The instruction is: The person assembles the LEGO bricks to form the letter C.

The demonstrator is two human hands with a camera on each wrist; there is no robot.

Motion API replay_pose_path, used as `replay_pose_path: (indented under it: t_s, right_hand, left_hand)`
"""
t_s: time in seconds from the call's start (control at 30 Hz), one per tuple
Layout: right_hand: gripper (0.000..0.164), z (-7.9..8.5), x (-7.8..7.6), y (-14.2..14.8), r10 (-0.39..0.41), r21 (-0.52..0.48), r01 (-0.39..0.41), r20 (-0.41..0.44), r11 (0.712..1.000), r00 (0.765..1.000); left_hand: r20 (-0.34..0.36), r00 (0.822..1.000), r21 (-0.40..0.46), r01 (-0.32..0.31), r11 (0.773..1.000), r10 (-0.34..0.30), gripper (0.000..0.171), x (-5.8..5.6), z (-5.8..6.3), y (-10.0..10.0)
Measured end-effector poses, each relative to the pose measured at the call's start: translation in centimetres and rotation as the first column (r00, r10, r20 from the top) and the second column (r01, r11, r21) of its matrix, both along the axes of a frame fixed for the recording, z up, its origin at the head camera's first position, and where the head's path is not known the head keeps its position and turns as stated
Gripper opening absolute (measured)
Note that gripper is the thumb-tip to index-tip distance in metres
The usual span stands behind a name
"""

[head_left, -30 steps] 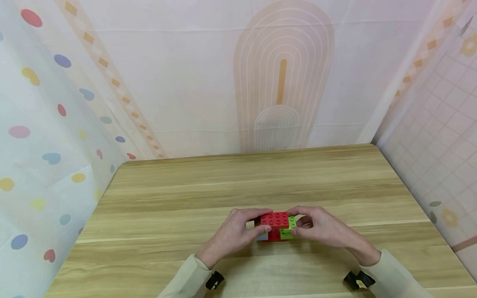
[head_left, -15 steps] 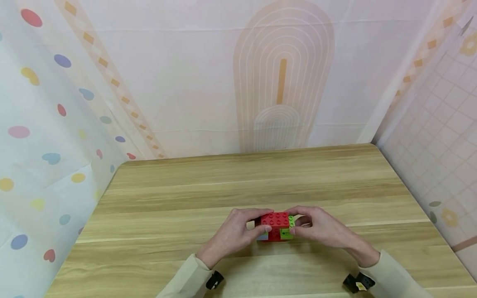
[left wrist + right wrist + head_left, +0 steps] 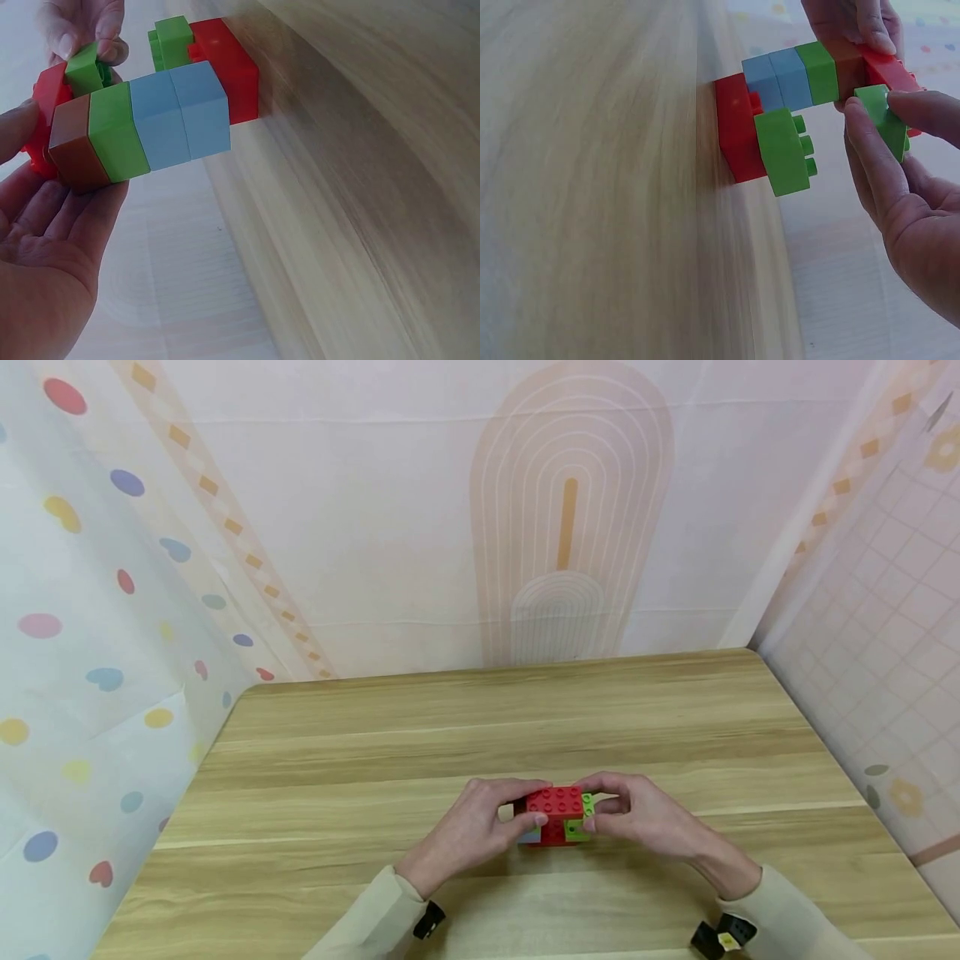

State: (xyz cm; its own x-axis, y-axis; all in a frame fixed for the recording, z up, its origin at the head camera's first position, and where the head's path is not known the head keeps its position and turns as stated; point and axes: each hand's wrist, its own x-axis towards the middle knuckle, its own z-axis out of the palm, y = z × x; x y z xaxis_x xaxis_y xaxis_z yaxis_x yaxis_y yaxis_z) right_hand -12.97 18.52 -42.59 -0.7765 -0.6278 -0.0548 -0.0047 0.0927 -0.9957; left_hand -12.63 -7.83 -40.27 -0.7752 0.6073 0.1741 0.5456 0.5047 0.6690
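Note:
A toy building-brick structure stands on the table. Its base is a red brick (image 3: 736,127), carrying a column of two light blue bricks (image 3: 180,116), a green brick (image 3: 118,131) and a brown brick (image 3: 77,142). Across the top lies another red brick (image 3: 555,803), gripped by my left hand (image 3: 476,831) with the thumb in front and fingers behind. My right hand (image 3: 652,818) pinches a green brick (image 3: 883,120) at the red top brick's right end; its studs show beside that end. Below it, a lower green brick (image 3: 784,154) sits on the base, studs up.
The wooden table (image 3: 465,727) reaches back to a patterned cloth backdrop (image 3: 390,527). Dotted cloth (image 3: 97,760) hangs on the left side and checked cloth (image 3: 892,610) on the right. Small black devices (image 3: 429,920) are worn at both wrists.
My right hand has edged slightly left with the green brick, closer in against the red top brick. The left hand keeps its hold almost unmoved.

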Motion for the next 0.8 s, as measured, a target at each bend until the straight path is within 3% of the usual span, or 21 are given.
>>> replay_pose_path:
  t_s: [0.8]
  right_hand:
    - [0.040,-0.02,0.10,-0.09,-0.022,-0.022,0.021,-0.022,1.000,1.000]
  left_hand:
    - [-0.030,1.000,-0.036,-0.005,0.999,0.004,0.038,0.16,0.37,0.19]
